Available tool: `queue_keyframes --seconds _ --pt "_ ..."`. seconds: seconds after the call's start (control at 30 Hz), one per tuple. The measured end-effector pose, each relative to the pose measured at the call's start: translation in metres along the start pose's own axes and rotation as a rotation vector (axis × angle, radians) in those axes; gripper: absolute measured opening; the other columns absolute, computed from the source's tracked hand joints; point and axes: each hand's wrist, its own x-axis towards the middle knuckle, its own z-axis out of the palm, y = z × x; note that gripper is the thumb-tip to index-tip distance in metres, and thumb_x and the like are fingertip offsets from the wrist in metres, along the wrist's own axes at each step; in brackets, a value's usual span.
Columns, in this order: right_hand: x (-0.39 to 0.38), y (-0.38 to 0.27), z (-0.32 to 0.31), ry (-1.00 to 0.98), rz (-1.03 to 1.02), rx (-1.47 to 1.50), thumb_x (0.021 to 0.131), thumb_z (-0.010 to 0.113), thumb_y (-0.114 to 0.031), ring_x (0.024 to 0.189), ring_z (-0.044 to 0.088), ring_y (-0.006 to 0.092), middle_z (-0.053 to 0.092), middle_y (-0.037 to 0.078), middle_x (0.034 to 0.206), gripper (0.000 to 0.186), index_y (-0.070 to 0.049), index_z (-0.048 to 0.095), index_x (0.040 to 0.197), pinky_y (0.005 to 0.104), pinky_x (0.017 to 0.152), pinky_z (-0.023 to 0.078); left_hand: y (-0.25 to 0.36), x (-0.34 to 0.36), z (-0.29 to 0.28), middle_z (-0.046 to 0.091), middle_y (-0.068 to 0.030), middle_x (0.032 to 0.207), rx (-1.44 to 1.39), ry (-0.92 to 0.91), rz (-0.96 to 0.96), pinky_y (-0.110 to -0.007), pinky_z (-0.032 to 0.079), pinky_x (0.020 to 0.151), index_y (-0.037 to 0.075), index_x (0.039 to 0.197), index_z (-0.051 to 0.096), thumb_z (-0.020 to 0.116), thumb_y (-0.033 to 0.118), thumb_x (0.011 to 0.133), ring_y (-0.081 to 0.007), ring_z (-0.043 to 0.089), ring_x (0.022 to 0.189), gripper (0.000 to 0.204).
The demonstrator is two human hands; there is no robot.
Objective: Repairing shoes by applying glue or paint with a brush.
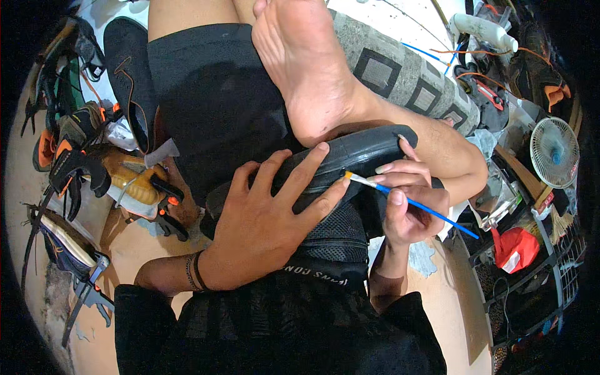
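Note:
A black shoe (369,149) rests on its side in my lap, its dark sole edge showing below my bare foot. My left hand (265,219) lies over it with fingers spread, pressing and holding it. In my right hand (412,203) is a slim paintbrush (431,212) with a blue handle, pinched between thumb and fingers. The brush's orange-yellow tip meets the sole edge near my left fingertips. One right finger also touches the shoe's end. Black mesh fabric (331,232) shows under my hands; I cannot tell whether it belongs to the shoe.
At left stand a dark slip-on shoe (130,81), a tan clamped shoe (134,181) and another clamped shoe (69,247). A grey patterned roll (400,69) lies behind my leg. To the right are a small fan (554,152), a red bag (516,249), a white bottle (484,31) and a rack (525,284).

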Motion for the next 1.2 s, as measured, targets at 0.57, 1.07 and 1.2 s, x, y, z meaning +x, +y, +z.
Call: queue_keyframes --seconds 0.57,1.07,1.2 --pt "0.0035 0.0042 0.0016 -0.015 -0.058 -0.034 0.088 0.066 -0.001 0.081 0.07 0.0302 0.072 0.019 0.075 0.013 -0.002 0.052 0.086 0.0625 0.1 0.043 0.0008 0.0006 0.0007 0.044 -0.0113 0.149 0.014 0.003 -0.009 -0.046 0.043 0.09 0.029 0.134 0.059 0.063 0.011 0.078 -0.0341 0.053 0.117 0.059" --pt "0.0034 0.0042 0.0033 -0.039 -0.086 -0.095 0.089 0.065 -0.001 0.079 0.07 0.0297 0.072 0.018 0.075 0.014 -0.002 0.051 0.087 0.0607 0.097 0.045 0.0006 0.0002 -0.0002 0.043 -0.0121 0.15 -0.008 -0.026 -0.012 -0.047 0.043 0.091 0.029 0.136 0.058 0.062 0.01 0.078 -0.0348 0.052 0.117 0.06" --pt "-0.0008 0.0091 0.0012 -0.007 -0.048 -0.089 0.09 0.063 -0.002 0.079 0.07 0.0292 0.072 0.017 0.076 0.013 -0.002 0.051 0.086 0.0599 0.095 0.047 0.0003 0.0003 0.001 0.043 -0.0118 0.15 0.015 -0.008 -0.003 -0.047 0.043 0.091 0.029 0.136 0.058 0.062 0.011 0.078 -0.0349 0.052 0.117 0.061"
